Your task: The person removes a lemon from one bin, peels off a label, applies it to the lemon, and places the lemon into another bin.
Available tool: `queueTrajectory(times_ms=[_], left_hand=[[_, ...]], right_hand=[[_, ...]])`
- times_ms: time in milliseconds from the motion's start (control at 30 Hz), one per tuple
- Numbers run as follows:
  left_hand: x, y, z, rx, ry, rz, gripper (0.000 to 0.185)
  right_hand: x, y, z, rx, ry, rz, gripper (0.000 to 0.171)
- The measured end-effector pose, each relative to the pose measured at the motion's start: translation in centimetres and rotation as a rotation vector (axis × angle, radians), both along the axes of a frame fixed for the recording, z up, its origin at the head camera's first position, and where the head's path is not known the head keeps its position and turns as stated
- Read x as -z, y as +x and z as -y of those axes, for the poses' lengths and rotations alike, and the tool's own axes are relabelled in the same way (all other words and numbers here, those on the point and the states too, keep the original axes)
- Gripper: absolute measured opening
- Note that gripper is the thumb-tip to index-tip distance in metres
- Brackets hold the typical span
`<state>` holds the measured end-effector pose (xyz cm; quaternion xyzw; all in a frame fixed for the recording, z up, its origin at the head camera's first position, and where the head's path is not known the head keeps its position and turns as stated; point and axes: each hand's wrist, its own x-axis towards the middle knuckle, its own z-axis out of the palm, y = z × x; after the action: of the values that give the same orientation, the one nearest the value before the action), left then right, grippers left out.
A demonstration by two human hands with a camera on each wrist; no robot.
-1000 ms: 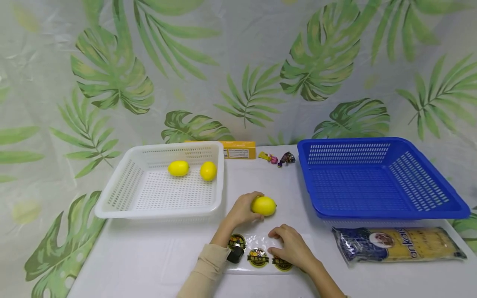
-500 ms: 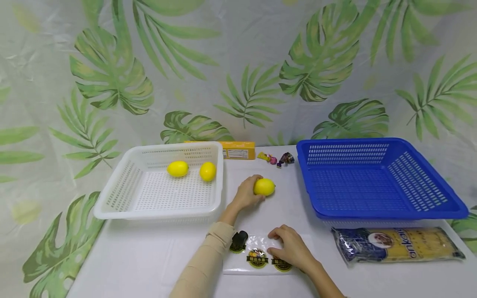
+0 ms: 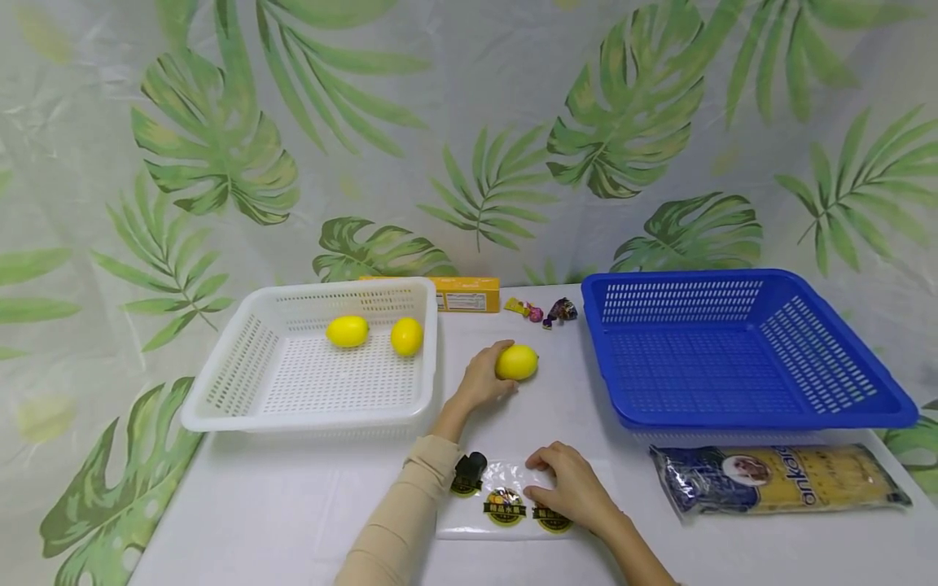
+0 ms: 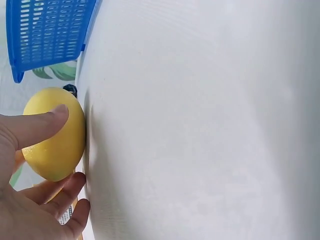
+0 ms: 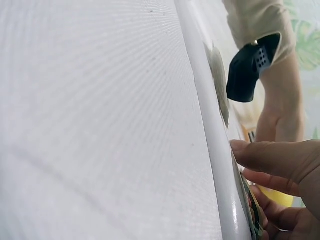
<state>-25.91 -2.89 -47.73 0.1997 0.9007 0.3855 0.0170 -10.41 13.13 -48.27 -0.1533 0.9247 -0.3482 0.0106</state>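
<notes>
In the head view my left hand (image 3: 482,378) grips a yellow lemon (image 3: 517,362) from its left side, between the two baskets. The left wrist view shows the thumb lying across the lemon (image 4: 57,150) and the fingertips under its near end, low over the white cloth. My right hand (image 3: 572,488) rests at the front on a flat clear plastic bag (image 3: 458,527) with black and gold round labels. Its fingers are loosely bent, thumb and forefinger apart. In the right wrist view the thumb tip touches the bag's edge (image 5: 220,165).
At left a white basket (image 3: 308,423) holds two lemons (image 3: 348,331). A blue basket (image 3: 769,418) stands at right, with a spaghetti pack (image 3: 828,480) in front of it. An orange box (image 3: 469,295) and several wrapped candies (image 3: 563,311) lie along the back by the leaf-patterned curtain.
My left hand has carried the lemon from just behind the plastic bag toward the back of the table, mostly in the first half second. My right hand has stayed put.
</notes>
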Motion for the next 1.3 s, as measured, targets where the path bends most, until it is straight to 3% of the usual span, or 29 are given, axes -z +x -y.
queueTrajectory(times_ms=[167, 300, 433, 600, 700, 867, 1033, 1300], left_hand=[[-0.1, 0.0, 0.0, -0.026, 0.0, 0.007, 0.073], [-0.7, 0.9, 0.3, -0.086, 0.027, 0.003, 0.077], [-1.6, 3.3, 1.3, -0.113, 0.066, -0.024, 0.071], [-2.6, 7.2, 3.4, -0.02, 0.067, -0.047, 0.056], [-2.8, 9.3, 4.6, 0.025, -0.001, -0.04, 0.05], [-1.9, 11.9, 5.9, -0.001, -0.188, -0.024, 0.053], [-0.8, 12.8, 6.3, -0.038, -0.228, -0.043, 0.055], [-0.1, 13.1, 6.5, -0.076, -0.196, -0.066, 0.029]], right_hand=[[0.1, -0.1, 0.0, -0.006, 0.003, -0.014, 0.027], [0.0, -0.2, 0.0, -0.011, 0.001, -0.009, 0.027], [-0.1, -0.2, 0.1, -0.014, -0.001, 0.016, 0.028], [-0.2, -0.1, 0.2, -0.008, 0.019, 0.034, 0.029], [-0.2, -0.1, 0.3, -0.007, 0.032, 0.033, 0.03], [-0.3, 0.0, 0.3, -0.004, 0.04, 0.022, 0.03], [-0.3, 0.2, 0.1, 0.001, 0.03, -0.008, 0.031], [0.0, 0.1, 0.1, -0.011, 0.019, -0.029, 0.031]])
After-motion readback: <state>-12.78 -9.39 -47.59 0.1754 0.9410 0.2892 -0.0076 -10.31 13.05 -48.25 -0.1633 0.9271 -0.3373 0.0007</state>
